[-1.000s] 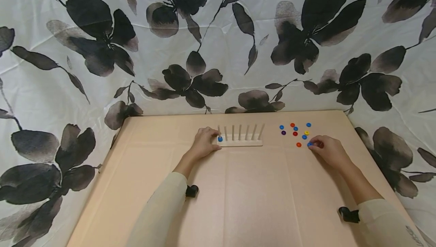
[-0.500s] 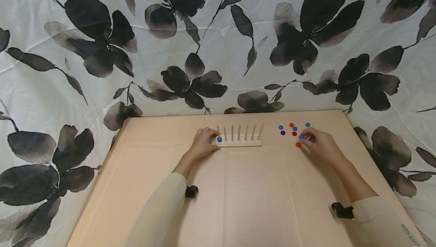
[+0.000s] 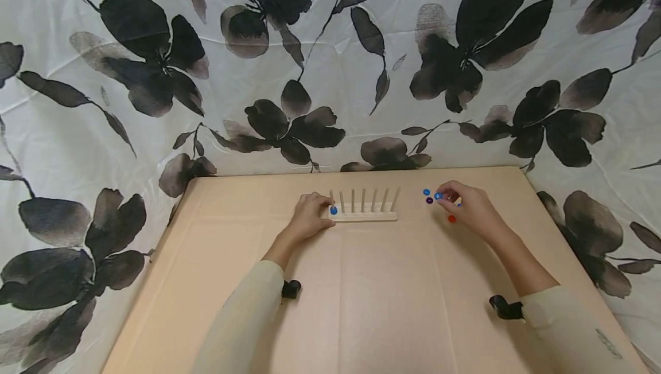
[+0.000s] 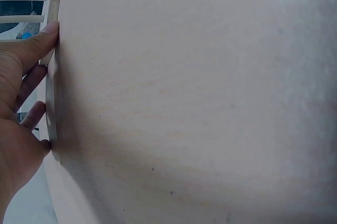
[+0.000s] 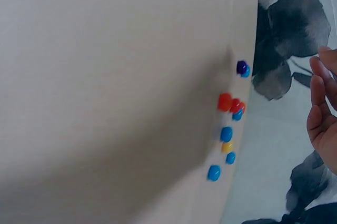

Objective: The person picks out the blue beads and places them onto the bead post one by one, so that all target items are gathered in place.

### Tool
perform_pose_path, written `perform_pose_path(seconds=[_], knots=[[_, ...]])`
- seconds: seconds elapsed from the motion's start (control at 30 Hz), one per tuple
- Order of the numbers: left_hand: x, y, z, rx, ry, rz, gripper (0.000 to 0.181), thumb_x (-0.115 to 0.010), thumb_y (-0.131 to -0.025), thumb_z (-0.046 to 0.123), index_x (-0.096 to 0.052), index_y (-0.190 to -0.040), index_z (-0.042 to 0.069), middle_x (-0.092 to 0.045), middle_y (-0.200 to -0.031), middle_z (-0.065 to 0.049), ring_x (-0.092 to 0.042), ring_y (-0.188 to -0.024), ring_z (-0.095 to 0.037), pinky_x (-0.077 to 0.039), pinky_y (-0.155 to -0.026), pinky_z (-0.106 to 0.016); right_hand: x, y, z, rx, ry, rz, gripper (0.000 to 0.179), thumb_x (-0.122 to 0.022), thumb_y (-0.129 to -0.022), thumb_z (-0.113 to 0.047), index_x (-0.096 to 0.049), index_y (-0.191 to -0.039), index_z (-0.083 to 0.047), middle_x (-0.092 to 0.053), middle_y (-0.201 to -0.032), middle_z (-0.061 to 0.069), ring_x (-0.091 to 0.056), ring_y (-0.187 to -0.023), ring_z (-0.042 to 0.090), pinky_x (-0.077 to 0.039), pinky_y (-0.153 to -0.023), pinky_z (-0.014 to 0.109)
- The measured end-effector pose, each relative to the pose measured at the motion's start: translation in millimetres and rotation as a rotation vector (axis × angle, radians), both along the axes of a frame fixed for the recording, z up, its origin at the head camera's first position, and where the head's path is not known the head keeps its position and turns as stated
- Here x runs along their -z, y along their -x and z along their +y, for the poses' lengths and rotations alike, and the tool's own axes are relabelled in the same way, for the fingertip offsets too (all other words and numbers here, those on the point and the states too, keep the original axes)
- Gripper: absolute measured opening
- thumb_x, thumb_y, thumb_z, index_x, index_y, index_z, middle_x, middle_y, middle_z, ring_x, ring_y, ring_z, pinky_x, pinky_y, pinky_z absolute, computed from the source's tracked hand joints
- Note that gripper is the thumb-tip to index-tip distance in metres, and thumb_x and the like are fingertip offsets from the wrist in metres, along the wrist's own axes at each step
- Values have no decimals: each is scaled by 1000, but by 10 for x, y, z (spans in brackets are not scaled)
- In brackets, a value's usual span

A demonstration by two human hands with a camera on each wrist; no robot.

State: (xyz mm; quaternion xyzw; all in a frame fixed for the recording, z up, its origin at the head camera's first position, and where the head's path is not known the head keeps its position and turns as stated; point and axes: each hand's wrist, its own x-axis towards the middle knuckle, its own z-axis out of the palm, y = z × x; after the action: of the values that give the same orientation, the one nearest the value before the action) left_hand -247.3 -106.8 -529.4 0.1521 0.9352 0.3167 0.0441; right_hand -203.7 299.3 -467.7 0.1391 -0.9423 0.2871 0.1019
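Note:
My left hand [image 3: 308, 217] grips the left end of a pale wooden peg rack [image 3: 364, 217], its thumb at the front lower edge. A row of several thin upright pegs stands on the rack, and a blue bead [image 3: 333, 210] sits low on the leftmost peg. In the left wrist view the thumb [image 4: 48, 29] presses on the rack's edge. My right hand [image 3: 472, 207], right of the rack, pinches another blue bead [image 3: 438, 195] between thumb and fingertips, raised over the loose beads. That held bead is hidden in the right wrist view.
Loose beads lie on the table [image 3: 392, 293] under and beside my right hand: a purple bead [image 3: 430, 201], an orange-red bead [image 3: 452, 218], a yellow bead [image 5: 227, 147] and several blue and red ones. Behind the table's far edge hangs a floral cloth [image 3: 330, 76].
My right hand has picked up a blue bead from the right of the group and moved left with it over the other beads. The left hand has stayed on the rack.

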Motion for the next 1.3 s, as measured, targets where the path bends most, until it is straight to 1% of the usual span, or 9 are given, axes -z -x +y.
perform_pose_path(seconds=[0.1,0.23,0.33,0.43,0.5,0.63,0.9,1.07,1.3], knots=[[8,4,2,2,3,-3,52,-89,-82,24,-70,-128,12,-65,-129,-6,-45,-133,-30,-35,-115,-46,-48,45,-85,-25,4,24,21,-80,-90,-8,-70,-108,-6,-72,-86,2,-63,-82,19,-47,-67,27],[16,6,0,-1,4,-3,52,-89,-82,24,-70,-128,12,-65,-129,-6,-45,-133,-30,-35,-115,-46,-142,92,-218,-48,18,11,19,-78,-92,-12,-70,-109,-9,-71,-87,1,-62,-82,18,-48,-66,25],[15,5,-1,0,4,5,52,-89,-81,25,-70,-127,12,-65,-129,-6,-45,-132,-30,-35,-115,-46,-220,123,-335,-77,33,19,17,-77,-94,-14,-71,-110,-9,-71,-89,2,-62,-83,19,-49,-68,28],[6,4,0,1,5,7,52,-90,-81,25,-70,-127,12,-65,-129,-6,-46,-132,-31,-36,-115,-46,-260,162,-457,-107,37,38,17,-76,-94,-14,-72,-109,-8,-72,-90,3,-63,-85,20,-49,-70,34],[4,5,-1,3,8,5,52,-90,-81,25,-70,-128,12,-65,-129,-6,-45,-132,-31,-35,-115,-46,-269,189,-540,-123,39,47,16,-76,-94,-14,-73,-109,-7,-73,-91,5,-64,-87,21,-51,-73,38],[8,3,-2,5,5,-1,52,-89,-81,25,-70,-128,12,-65,-130,-7,-45,-133,-31,-35,-116,-46,-280,221,-705,-136,48,62,17,-77,-93,-13,-73,-108,-7,-72,-92,6,-65,-89,23,-53,-76,42],[7,2,-9,7,0,7,52,-89,-82,25,-70,-127,11,-65,-129,-7,-46,-132,-31,-35,-115,-47,-366,256,-1021,-155,45,60,16,-78,-93,-17,-75,-108,-11,-71,-94,4,-62,-92,22,-50,-75,36],[32,26,0,22,4,21,52,-89,-82,26,-70,-128,11,-66,-129,-7,-46,-131,-31,-35,-115,-46,-384,278,-1176,-159,55,43,18,-78,-93,-18,-76,-109,-11,-72,-96,3,-62,-94,21,-51,-76,35],[38,13,-26,12,14,15,53,-89,-81,26,-70,-128,11,-65,-128,-6,-46,-132,-31,-35,-115,-47,-364,326,-1416,-201,74,22,20,-79,-92,-19,-76,-110,-10,-74,-97,3,-65,-96,21,-55,-81,40]])
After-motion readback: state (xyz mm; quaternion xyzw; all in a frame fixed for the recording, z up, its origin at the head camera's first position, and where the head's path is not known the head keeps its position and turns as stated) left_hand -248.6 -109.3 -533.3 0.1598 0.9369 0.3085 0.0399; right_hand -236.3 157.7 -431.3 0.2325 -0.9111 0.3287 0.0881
